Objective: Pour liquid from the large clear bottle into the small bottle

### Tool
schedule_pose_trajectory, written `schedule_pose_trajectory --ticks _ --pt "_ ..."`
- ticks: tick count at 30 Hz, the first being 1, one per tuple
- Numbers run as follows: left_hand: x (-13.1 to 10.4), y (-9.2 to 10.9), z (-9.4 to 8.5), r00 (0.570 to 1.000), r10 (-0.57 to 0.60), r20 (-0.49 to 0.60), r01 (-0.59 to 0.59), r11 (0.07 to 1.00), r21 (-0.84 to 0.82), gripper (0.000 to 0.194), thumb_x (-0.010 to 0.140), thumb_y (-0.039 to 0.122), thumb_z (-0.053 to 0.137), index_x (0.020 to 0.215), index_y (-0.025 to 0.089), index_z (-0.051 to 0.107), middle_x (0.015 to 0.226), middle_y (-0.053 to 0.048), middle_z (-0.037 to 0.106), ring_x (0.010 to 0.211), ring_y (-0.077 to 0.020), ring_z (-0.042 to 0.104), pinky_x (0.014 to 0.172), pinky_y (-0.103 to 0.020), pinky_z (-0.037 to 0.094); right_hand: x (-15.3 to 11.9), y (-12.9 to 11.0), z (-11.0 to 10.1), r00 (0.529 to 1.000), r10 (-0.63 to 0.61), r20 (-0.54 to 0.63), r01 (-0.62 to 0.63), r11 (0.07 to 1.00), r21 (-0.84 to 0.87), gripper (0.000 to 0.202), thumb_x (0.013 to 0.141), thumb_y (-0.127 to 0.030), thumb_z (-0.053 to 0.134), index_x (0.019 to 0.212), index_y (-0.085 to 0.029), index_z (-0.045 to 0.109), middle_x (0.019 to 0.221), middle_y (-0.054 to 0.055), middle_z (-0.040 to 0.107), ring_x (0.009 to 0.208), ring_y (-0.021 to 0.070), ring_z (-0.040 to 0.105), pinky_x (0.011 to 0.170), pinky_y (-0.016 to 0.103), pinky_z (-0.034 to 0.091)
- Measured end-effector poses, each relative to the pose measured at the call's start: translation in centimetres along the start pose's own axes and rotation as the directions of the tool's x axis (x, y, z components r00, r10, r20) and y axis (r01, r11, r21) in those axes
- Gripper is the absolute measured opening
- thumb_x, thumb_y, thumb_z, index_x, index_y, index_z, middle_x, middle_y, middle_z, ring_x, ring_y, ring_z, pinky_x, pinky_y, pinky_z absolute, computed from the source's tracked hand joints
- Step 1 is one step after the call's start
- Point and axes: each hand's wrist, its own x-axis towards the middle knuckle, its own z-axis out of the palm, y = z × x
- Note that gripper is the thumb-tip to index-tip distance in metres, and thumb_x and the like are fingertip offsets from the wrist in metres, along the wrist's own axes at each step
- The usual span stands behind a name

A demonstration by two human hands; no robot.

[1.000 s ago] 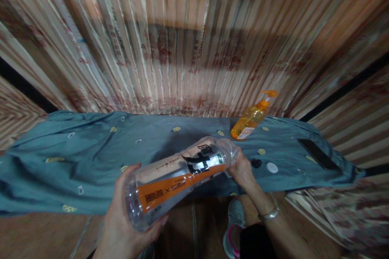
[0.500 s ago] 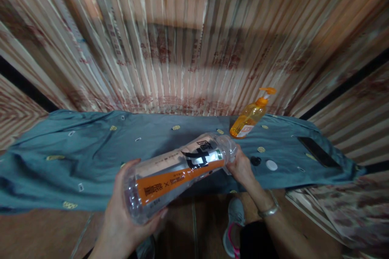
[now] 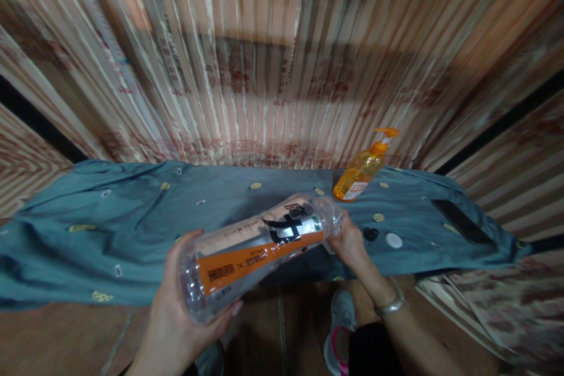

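A large clear plastic bottle [image 3: 259,252] with an orange and silver label lies tilted between my hands, above the cloth's front edge. My left hand [image 3: 185,299] is closed round its base end at the lower left. At the upper right, my right hand [image 3: 349,239] grips the neck end; the fingers behind it are partly hidden. Just right of that hand, a small black object [image 3: 371,234] and a round white cap [image 3: 393,240] rest on the cloth. An orange pump bottle [image 3: 359,173] stands behind the right hand.
A teal patterned cloth [image 3: 145,211] covers the low table. Toward its right end lies a dark flat phone-like object [image 3: 460,220]. Striped curtains [image 3: 264,100] hang behind, with black bars [image 3: 497,129] at the sides. My shoe [image 3: 341,320] shows on the tiled floor.
Almost nothing differs. Both hands keep the same hold on the bottle, and the view has shifted only very slightly.
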Motion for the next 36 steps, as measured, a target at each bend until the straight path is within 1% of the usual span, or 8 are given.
schedule_pose_trajectory --ticks 6,9,12,18,23,28,33,36 --pt "0.02 0.41 0.28 0.999 -0.036 -0.014 0.035 0.998 -0.052 0.079 0.075 0.044 0.077 0.146 0.023 0.05 0.118 -0.009 0.077 0.1 -0.0333 0.081 0.089 -0.049 0.069 -0.09 -0.05 0.0 1.0 -0.011 -0.016 0.011 1.0 -0.016 0.051 0.084 -0.043 0.065 0.131 -0.022 0.062 0.11 0.011 0.082 0.103 0.0299 0.08 0.084 0.037 0.064" --pt "0.08 0.69 0.44 0.998 -0.053 -0.033 0.051 0.996 -0.071 0.08 0.071 0.043 0.078 0.143 0.022 0.052 0.116 -0.009 0.077 0.099 -0.0341 0.08 0.089 -0.052 0.069 -0.02 -0.03 0.09 1.0 -0.011 -0.016 0.011 1.0 -0.003 0.053 0.083 -0.044 0.065 0.131 -0.021 0.061 0.11 0.011 0.082 0.104 0.0302 0.08 0.085 0.038 0.064" --pt "0.14 0.67 0.49 0.997 -0.066 -0.034 0.063 0.995 -0.081 0.083 0.068 0.043 0.079 0.143 0.023 0.052 0.117 -0.008 0.076 0.099 -0.0338 0.08 0.089 -0.051 0.069 0.05 -0.01 0.13 1.0 -0.011 -0.007 0.011 1.0 0.013 0.055 0.082 -0.044 0.065 0.132 -0.02 0.06 0.112 0.012 0.082 0.106 0.0302 0.08 0.089 0.038 0.064" --pt "0.03 0.01 0.42 0.999 -0.024 -0.043 0.022 0.999 -0.046 0.082 0.069 0.042 0.081 0.144 0.026 0.053 0.118 -0.007 0.075 0.099 -0.0352 0.079 0.087 -0.052 0.069 0.05 0.02 0.08 1.0 -0.016 -0.001 0.016 0.999 0.034 0.053 0.083 -0.042 0.066 0.131 -0.02 0.061 0.114 0.012 0.082 0.108 0.0303 0.08 0.091 0.038 0.063" --pt "-0.02 -0.13 0.32 1.0 0.007 -0.03 -0.008 1.0 -0.021 0.081 0.074 0.046 0.079 0.146 0.022 0.052 0.119 -0.008 0.075 0.099 -0.0331 0.08 0.087 -0.05 0.069 0.08 0.01 -0.06 1.0 -0.008 0.019 0.008 1.0 0.024 0.052 0.082 -0.041 0.065 0.13 -0.021 0.061 0.113 0.011 0.082 0.107 0.0304 0.08 0.089 0.038 0.063" --pt "-0.02 0.03 0.28 1.0 0.002 -0.014 -0.002 0.999 -0.032 0.08 0.075 0.043 0.077 0.147 0.022 0.05 0.118 -0.008 0.077 0.099 -0.032 0.081 0.087 -0.048 0.069 0.1 -0.22 -0.18 1.0 -0.004 0.013 0.003 1.0 0.025 0.052 0.081 -0.042 0.065 0.129 -0.021 0.062 0.112 0.012 0.081 0.106 0.0308 0.079 0.089 0.039 0.063" --pt "0.06 0.05 0.35 1.0 0.001 -0.025 -0.002 0.999 -0.034 0.083 0.072 0.043 0.08 0.147 0.024 0.051 0.117 -0.008 0.076 0.098 -0.0343 0.08 0.086 -0.052 0.069 0.06 -0.3 -0.17 1.0 0.001 0.009 -0.002 1.0 0.027 0.053 0.081 -0.043 0.066 0.129 -0.021 0.061 0.113 0.013 0.081 0.107 0.0314 0.079 0.09 0.039 0.063" --pt "0.07 0.04 0.4 1.0 0.006 -0.028 -0.008 0.999 -0.043 0.082 0.072 0.043 0.08 0.146 0.023 0.051 0.118 -0.008 0.076 0.099 -0.0342 0.08 0.087 -0.051 0.069 0.05 -0.19 -0.13 1.0 -0.012 0.005 0.012 0.999 0.031 0.052 0.082 -0.044 0.065 0.128 -0.021 0.061 0.112 0.012 0.081 0.107 0.031 0.079 0.089 0.039 0.063"
